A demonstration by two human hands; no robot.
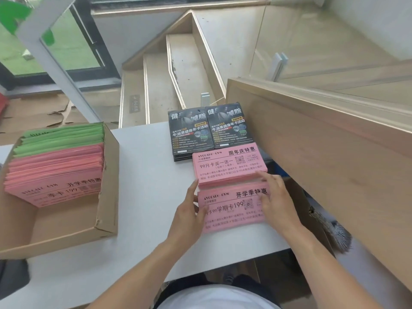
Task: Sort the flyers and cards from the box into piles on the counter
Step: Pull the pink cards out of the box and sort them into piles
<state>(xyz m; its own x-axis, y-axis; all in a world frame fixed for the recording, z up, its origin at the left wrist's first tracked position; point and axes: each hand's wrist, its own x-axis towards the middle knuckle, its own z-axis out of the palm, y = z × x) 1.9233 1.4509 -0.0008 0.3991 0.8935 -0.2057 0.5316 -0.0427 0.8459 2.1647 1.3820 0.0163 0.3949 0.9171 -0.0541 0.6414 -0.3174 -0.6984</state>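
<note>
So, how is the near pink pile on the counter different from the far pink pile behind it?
The near pink pile is held between the left hand and the right hand; the far pink pile is touched only at its near edge by right fingertips. The near pile's heading reads 开学季特惠, the far pile's 周年庆特惠. The near pile prints 学期卡199, the far one 99月卡买一送一. Both show AVOCADO GYM and a QR code.

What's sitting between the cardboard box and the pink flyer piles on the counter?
Nothing: the head view shows bare white counter between the cardboard box and the pink flyer piles.
</note>
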